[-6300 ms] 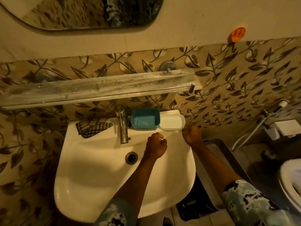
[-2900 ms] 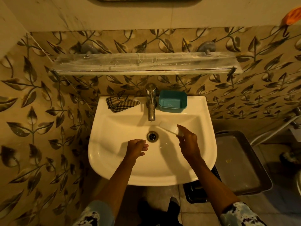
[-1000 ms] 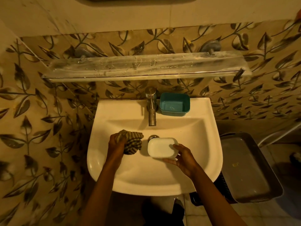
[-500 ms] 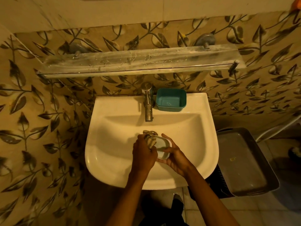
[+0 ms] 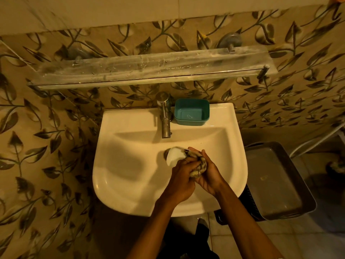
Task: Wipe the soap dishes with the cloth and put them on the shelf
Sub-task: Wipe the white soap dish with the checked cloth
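White soap dish [image 5: 174, 155] over sink [image 5: 130, 165], right hand [image 5: 211, 177] grip curled round it, left hand [image 5: 182, 177] grip bunching cloth [image 5: 198, 166] against it.

The white ceramic washbasin [image 5: 130, 174] is glossy and smooth. The teal rectangular plastic soap dish [image 5: 191, 112] and the white oval plastic soap dish [image 5: 174, 155] look smooth, faintly shiny. The striped woven cloth [image 5: 198, 166] is matt. The long glass shelf [image 5: 149, 70] is filmed with whitish streaks; the metal tap [image 5: 164, 114] looks dull.
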Available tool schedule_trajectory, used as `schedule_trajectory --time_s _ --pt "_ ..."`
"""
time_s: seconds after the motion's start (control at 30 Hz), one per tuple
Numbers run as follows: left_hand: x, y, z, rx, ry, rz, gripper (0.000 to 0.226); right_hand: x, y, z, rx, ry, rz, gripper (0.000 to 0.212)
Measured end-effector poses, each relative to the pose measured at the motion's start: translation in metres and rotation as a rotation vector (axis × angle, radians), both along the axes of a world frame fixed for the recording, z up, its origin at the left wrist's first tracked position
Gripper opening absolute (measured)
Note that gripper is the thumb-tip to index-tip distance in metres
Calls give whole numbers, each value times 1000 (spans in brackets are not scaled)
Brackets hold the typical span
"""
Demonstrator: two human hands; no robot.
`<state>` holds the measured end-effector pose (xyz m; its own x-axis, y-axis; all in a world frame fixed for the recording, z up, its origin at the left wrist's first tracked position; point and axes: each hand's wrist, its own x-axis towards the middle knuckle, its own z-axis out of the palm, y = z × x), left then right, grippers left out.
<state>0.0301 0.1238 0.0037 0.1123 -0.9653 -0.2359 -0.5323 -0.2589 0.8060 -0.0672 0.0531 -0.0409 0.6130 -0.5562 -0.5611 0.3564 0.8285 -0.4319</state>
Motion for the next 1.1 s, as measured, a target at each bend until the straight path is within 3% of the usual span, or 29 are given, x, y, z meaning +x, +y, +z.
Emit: schedule_trajectory --time_s 0.17,0.27,0.63,0.83,0.97,1.1 --pt "9 -2 -12 -38 -481 -244 67 0 -3 2 -66 131 83 40" --pt "6 -10 -15 -15 -625 -197 69 6 -9 7 -124 186 98 34" --pt "10 -24 -4 296 -654 57 52 0 0 9 -339 407 116 23" --pt "11 -31 11 500 -483 199 44 3 8 10 -567 465 90 28" --pt "6 -32 16 623 -414 96 51 5 13 9 -604 485 35 32" --pt "-15 -27 18 549 -412 -114 46 4 12 12 -623 513 -16 32"
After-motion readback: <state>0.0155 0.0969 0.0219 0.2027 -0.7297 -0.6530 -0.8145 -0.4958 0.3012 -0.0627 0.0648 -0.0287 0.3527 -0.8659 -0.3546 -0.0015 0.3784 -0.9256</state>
